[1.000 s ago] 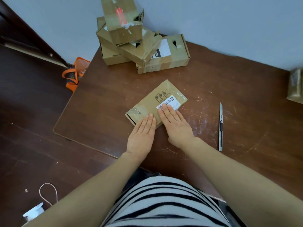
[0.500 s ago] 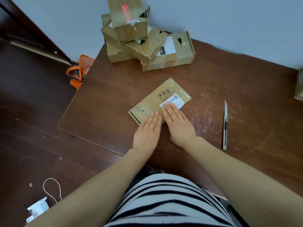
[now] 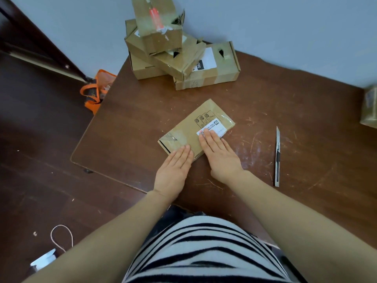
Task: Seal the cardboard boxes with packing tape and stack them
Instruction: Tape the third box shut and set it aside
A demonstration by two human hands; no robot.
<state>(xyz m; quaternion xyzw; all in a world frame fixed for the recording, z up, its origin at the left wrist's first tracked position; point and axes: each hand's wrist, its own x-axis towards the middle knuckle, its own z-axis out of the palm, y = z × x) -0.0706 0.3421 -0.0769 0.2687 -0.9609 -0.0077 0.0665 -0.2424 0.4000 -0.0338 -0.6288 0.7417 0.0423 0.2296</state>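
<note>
A flat cardboard box (image 3: 193, 127) with clear tape, printed phone drawings and a white label lies at an angle in the middle of the brown table (image 3: 285, 111). My left hand (image 3: 175, 170) lies flat with straight fingers touching the box's near left corner. My right hand (image 3: 221, 156) lies flat on the box's near edge, its fingertips on the white label. At the table's far corner stands a pile of several taped cardboard boxes (image 3: 173, 48), the topmost one tilted and bearing a red mark.
A utility knife (image 3: 277, 158) lies on the table to the right of my hands. Another box (image 3: 369, 109) shows at the right edge. An orange bag (image 3: 95, 90) sits on the dark floor left of the table; a cord loop (image 3: 61, 237) lies nearer me.
Both hands stay flat on the box in the same pose. Only the camera has shifted slightly, so the scene sits a little further right in view.
</note>
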